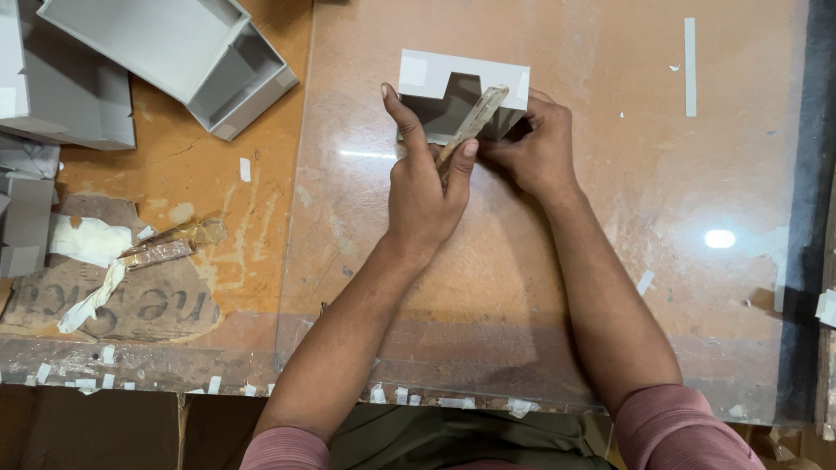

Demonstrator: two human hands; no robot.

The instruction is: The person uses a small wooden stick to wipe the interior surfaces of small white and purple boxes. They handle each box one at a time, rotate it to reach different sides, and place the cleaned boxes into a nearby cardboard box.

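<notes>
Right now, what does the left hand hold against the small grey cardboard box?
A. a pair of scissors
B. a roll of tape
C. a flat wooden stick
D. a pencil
C: the left hand grips a flat wooden stick that lies against the grey box, which the right hand steadies.

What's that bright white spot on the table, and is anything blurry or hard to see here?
Head view: the spot is lamp glare on the glossy clear sheet, with a fainter streak beside the left hand; hands and the small grey box are sharp; the box's inside lies in shadow; the right edge falls dark.
</notes>
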